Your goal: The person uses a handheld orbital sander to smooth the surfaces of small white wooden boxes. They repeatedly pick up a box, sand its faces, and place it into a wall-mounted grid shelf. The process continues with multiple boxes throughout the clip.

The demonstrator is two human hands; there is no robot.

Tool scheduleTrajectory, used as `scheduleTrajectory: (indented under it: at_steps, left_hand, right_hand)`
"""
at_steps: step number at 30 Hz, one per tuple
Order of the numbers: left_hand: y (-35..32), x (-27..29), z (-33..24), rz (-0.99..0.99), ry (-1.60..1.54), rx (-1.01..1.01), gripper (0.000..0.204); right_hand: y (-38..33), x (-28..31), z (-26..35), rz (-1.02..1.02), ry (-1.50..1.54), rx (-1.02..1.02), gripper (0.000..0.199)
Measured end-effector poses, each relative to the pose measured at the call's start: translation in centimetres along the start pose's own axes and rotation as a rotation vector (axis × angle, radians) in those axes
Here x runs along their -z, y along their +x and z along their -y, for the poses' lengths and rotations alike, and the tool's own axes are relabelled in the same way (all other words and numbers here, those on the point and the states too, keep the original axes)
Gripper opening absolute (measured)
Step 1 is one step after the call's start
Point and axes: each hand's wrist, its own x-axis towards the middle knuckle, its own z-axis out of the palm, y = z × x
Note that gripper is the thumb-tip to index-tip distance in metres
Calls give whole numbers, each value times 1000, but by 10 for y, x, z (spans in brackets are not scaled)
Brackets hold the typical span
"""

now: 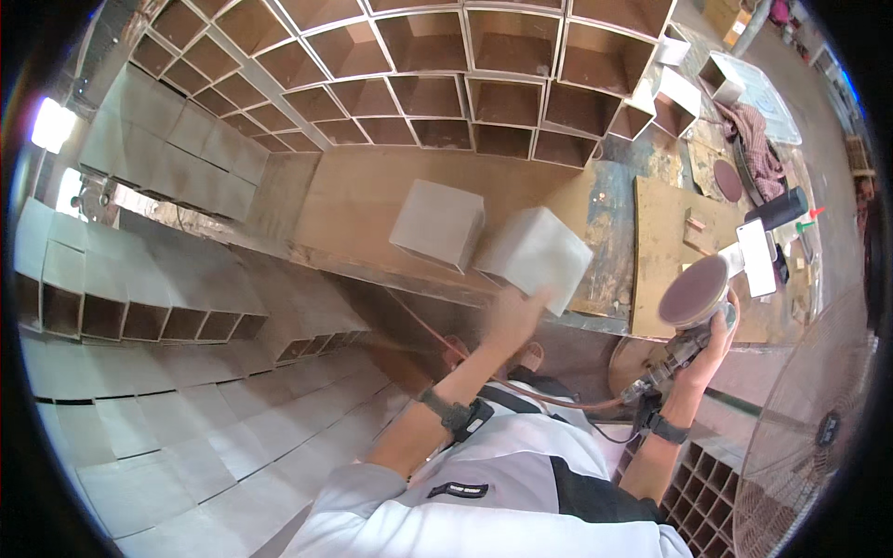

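Observation:
My left hand grips the near lower edge of a white-painted open box, lifted and tilted just above the edge of the plywood workbench. A second white box stands on the bench right beside it, to the left. My right hand holds a round pneumatic sander with its reddish-brown disc turned up, off the right end of the bench. A thin hose runs from the sander across my lap.
Stacks of white boxes fill the left and lower left. Brown-lined open boxes are piled behind the bench. A plywood board lies to the right with a phone and a dark cylinder. A floor fan stands at lower right.

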Motion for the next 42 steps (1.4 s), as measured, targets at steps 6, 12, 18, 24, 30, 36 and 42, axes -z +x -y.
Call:
scheduleTrajectory:
  at_steps: [6, 12, 18, 24, 30, 36, 42]
  left_hand:
    - [15, -17, 70, -238, 587, -626, 23]
    - [31, -13, 76, -276, 643, -562, 23]
    - [6, 9, 44, -258, 470, -410, 38]
    - [6, 88, 48, -546, 505, -373, 68]
    - [67, 101, 63, -243, 438, -405, 37]
    - [67, 84, 70, -447, 320, -602, 34]
    - [71, 61, 69, -528, -98, -570, 52]
  right_hand:
    - [9, -12, 24, 60, -184, 128, 58]
    - [3, -45, 47, 122, -198, 143, 54]
    - [0, -79, 60, 203, -318, 139, 53]
    - [7, -124, 84, 423, -680, 86, 57]
    - [-7, -209, 58, 808, -1069, 468, 62]
    - [-45, -270, 5, 992, -1123, 667, 62]
    - [-52, -318, -37, 1110, -1322, 810, 55]
